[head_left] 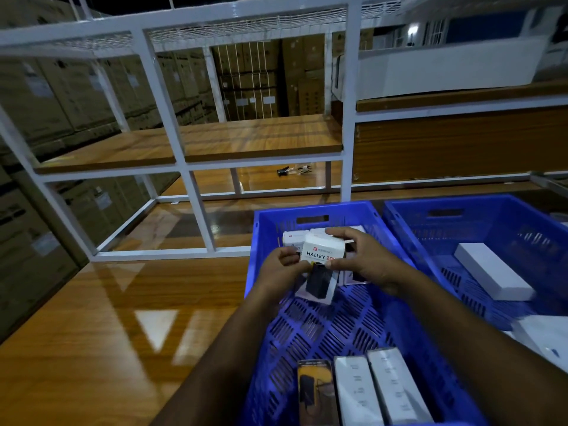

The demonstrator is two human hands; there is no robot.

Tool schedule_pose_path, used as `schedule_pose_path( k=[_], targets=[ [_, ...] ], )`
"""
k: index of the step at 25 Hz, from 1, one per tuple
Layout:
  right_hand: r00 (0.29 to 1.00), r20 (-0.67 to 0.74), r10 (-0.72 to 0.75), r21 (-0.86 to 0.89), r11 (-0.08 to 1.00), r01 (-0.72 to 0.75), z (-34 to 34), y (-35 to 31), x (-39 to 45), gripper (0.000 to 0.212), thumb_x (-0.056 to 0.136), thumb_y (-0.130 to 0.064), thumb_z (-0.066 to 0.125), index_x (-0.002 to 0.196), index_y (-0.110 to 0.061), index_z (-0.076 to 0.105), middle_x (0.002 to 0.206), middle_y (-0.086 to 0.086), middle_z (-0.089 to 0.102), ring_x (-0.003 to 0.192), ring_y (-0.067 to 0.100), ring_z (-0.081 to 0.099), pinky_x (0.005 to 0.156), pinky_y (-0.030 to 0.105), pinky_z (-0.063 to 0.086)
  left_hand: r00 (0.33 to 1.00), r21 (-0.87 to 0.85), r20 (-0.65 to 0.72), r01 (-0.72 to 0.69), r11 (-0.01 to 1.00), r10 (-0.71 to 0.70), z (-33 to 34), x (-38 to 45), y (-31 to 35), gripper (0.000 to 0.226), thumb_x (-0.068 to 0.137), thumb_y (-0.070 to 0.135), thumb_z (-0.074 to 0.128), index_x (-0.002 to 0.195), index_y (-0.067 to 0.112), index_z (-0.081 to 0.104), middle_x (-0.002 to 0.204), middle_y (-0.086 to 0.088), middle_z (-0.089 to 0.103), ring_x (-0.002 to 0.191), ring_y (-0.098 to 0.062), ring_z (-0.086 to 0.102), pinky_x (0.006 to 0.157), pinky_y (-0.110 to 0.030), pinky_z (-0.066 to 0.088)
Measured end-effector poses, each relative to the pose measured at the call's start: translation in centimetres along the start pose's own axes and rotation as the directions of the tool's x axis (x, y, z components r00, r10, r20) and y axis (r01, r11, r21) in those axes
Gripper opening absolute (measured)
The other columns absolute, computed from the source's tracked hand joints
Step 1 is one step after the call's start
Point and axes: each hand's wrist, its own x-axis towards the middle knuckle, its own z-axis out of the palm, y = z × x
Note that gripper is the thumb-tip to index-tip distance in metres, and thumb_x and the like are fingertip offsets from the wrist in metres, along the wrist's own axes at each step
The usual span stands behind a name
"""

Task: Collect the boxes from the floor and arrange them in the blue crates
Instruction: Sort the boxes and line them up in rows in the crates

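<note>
Both hands hold one white box [319, 256] above the far end of the left crate [347, 327]. The left hand [282, 267] pinches its left edge; the right hand [359, 256] curls over its top and right side. The box face reads "HALLEY 20", the rest hidden by fingers, with a small red logo above and a dark product picture below. Other white boxes [294, 238] sit just behind it against the crate's far wall. At the near end lie a dark box [315, 392] with an orange panel and two long white boxes [378, 388] side by side; their print is too blurred to read. The right crate [491, 229] holds a long white box [491, 272]. Both crates stand on a glossy wooden bench [101, 327]. Beyond is a white steel rack [184, 124] with wooden shelves, and stacked cartons [55, 96] behind.
</note>
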Motion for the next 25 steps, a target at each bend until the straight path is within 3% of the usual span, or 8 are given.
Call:
schedule_pose_path(
  k=[3, 5, 7, 11, 13, 19, 22, 25],
  targets=[
    [0.994, -0.076, -0.084, -0.193, 0.979, 0.068, -0.2, -0.3, 2.5, 0.064, 0.079, -0.005, 0.079, 0.133, -0.024, 0.052, 0.132, 0.004, 0.047, 0.118, 0.023, 0.055, 0.083, 0.03, 0.059, 0.881, 0.355, -0.32, -0.23, 0.906, 0.349, -1.9, 0.8, -0.2, 0.041, 0.085, 0.016, 0.076, 0.123, 0.016, 0.061, 0.123, 0.001, 0.064, 0.114, -0.013, 0.058, 0.09, -0.028, 0.051],
    [0.984, -0.088, -0.154, -0.283, 0.951, 0.124, 0.3, -0.5, 4.4, 0.067, 0.078, -0.007, 0.08, 0.136, -0.026, 0.05, 0.133, 0.003, 0.044, 0.12, 0.021, 0.053, 0.086, 0.03, 0.058, 0.788, 0.559, -0.394, -0.203, 0.804, 0.473, -3.3, 1.6, -0.7, 0.038, 0.085, 0.022, 0.075, 0.12, 0.02, 0.062, 0.122, 0.002, 0.065, 0.117, -0.017, 0.057, 0.096, -0.039, 0.051],
    [0.974, -0.055, -0.221, -0.376, 0.908, 0.185, 1.2, -0.7, 6.1, 0.071, 0.08, -0.006, 0.079, 0.141, -0.022, 0.047, 0.131, 0.0, 0.041, 0.119, 0.015, 0.048, 0.085, 0.021, 0.054, 0.814, 0.651, -0.366, -0.123, 0.749, 0.452, -4.0, 2.0, -1.4, 0.043, 0.083, 0.021, 0.074, 0.124, 0.018, 0.061, 0.125, -0.003, 0.064, 0.12, -0.023, 0.056, 0.098, -0.043, 0.05],
    [0.982, 0.027, -0.189, -0.53, 0.83, 0.175, 2.6, 0.8, 9.7, 0.072, 0.083, -0.009, 0.077, 0.145, -0.022, 0.043, 0.138, 0.007, 0.038, 0.126, 0.027, 0.045, 0.104, 0.04, 0.046, 0.873, 0.62, -0.316, -0.106, 0.777, 0.372, -3.9, 2.4, -1.9, 0.045, 0.083, 0.015, 0.072, 0.126, 0.014, 0.059, 0.127, -0.005, 0.063, 0.121, -0.023, 0.056, 0.101, -0.041, 0.05],
    [0.987, 0.043, -0.156, -0.632, 0.761, 0.148, 2.8, 2.3, 11.5, 0.073, 0.083, -0.012, 0.077, 0.146, -0.019, 0.042, 0.142, 0.011, 0.039, 0.131, 0.03, 0.042, 0.109, 0.041, 0.04, 0.877, 0.591, -0.32, -0.111, 0.799, 0.359, -4.2, 2.5, -1.8, 0.042, 0.083, 0.014, 0.073, 0.124, 0.012, 0.062, 0.125, -0.005, 0.064, 0.121, -0.023, 0.057, 0.101, -0.04, 0.05],
    [0.993, 0.044, -0.113, -0.931, 0.355, 0.082, 3.5, 7.0, 12.7, 0.069, 0.089, -0.033, 0.067, 0.15, -0.03, 0.035, 0.146, 0.006, 0.04, 0.135, 0.029, 0.032, 0.106, 0.042, 0.033, 0.891, 0.66, -0.286, -0.083, 0.747, 0.352, -4.0, 2.3, -1.5, 0.038, 0.083, 0.016, 0.071, 0.12, 0.016, 0.064, 0.124, -0.004, 0.061, 0.123, -0.023, 0.052, 0.103, -0.037, 0.047],
    [0.987, 0.046, -0.151, -0.983, 0.171, 0.072, 4.5, 8.8, 12.3, 0.066, 0.097, -0.033, 0.056, 0.154, -0.032, 0.023, 0.158, 0.009, 0.024, 0.146, 0.031, 0.017, 0.114, 0.052, 0.019, 0.894, 0.706, -0.268, -0.071, 0.705, 0.358, -4.0, 2.4, -1.5, 0.036, 0.085, 0.018, 0.069, 0.121, 0.019, 0.065, 0.126, -0.004, 0.059, 0.125, -0.023, 0.047, 0.103, -0.035, 0.045],
    [0.995, 0.037, -0.091, -0.985, 0.164, 0.052, 4.8, 9.3, 12.0, 0.073, 0.099, -0.029, 0.054, 0.157, -0.031, 0.01, 0.164, 0.01, 0.005, 0.151, 0.032, 0.001, 0.114, 0.064, 0.005, 0.899, 0.765, -0.241, -0.056, 0.642, 0.367, -3.7, 2.3, -1.4, 0.036, 0.086, 0.022, 0.068, 0.122, 0.02, 0.064, 0.127, -0.004, 0.057, 0.126, -0.026, 0.043, 0.103, -0.035, 0.041]
  ],
)
